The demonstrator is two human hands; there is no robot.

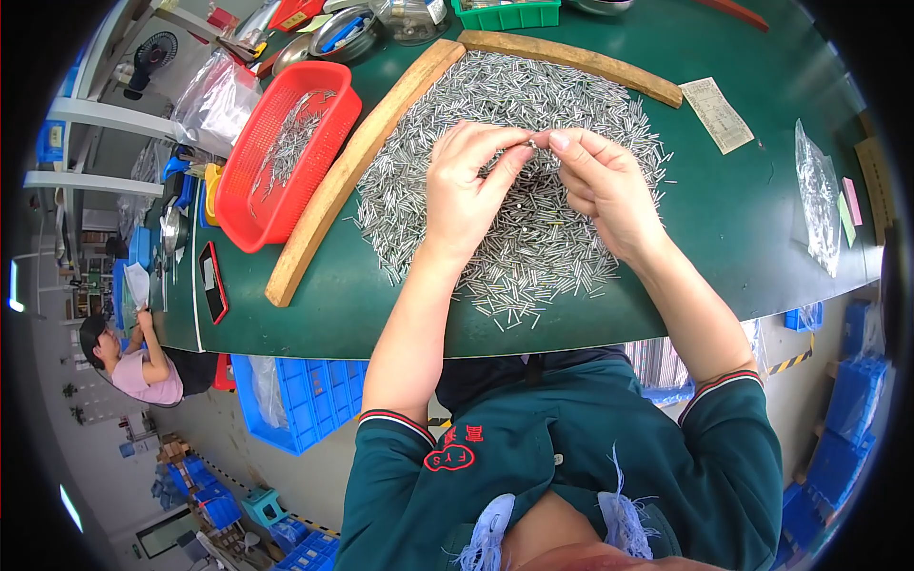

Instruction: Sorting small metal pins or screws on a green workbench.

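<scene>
A wide heap of short silvery metal pins [533,276] is spread over the green table. Above its middle, the fingertips of both hands meet. My left hand [468,181] pinches a small metal pin [533,143] between thumb and forefinger. From the other side my right hand [605,181] grips the same small piece, its other fingers curled in. Most of the piece is hidden by the fingertips, so its exact shape does not show.
Two wooden bars [367,171] border the heap at the left and back. A red plastic basket [333,143] with some pins stands left. A phone-like red-edged device [213,283], a paper slip [716,115] and a plastic bag [817,205] lie on the table [685,257]. Another person [143,366] works far left.
</scene>
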